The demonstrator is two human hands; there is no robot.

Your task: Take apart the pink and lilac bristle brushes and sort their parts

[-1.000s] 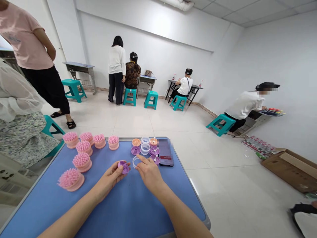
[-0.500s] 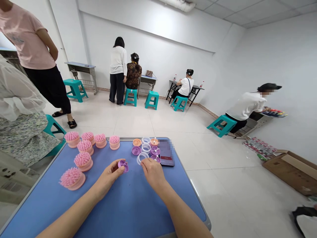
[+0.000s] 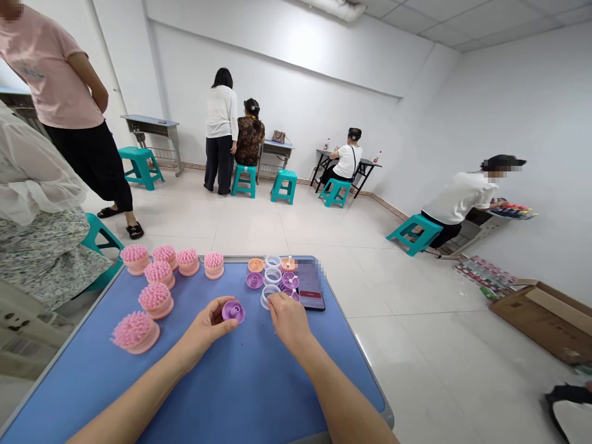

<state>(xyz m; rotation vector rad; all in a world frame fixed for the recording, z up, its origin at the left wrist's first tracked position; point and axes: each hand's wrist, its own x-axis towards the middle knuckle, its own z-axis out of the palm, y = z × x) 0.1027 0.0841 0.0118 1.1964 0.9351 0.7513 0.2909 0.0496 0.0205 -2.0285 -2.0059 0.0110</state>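
Observation:
Between its thumb and fingers, my left hand (image 3: 210,324) holds a purple cup-shaped part (image 3: 234,312) whose hollow side with a central post shows. My right hand (image 3: 287,316) pinches the near rim of a translucent white ring (image 3: 267,296), the nearest of three in a column. Left of the rings lie an orange part (image 3: 256,265) and a purple part (image 3: 254,280). To their right are an orange piece (image 3: 288,264) and purple pieces (image 3: 290,280) with small white pieces on them; my right hand partly covers the nearest.
Several pink-bristled brushes (image 3: 155,296) stand on the left of the blue table (image 3: 240,382). A phone (image 3: 311,287) lies at the right edge. Beyond are people, teal stools (image 3: 283,187) and a cardboard box (image 3: 541,317).
The purple part in my left hand has turned so its hollow side faces the camera more. My right hand and the nearest white ring have shifted slightly right.

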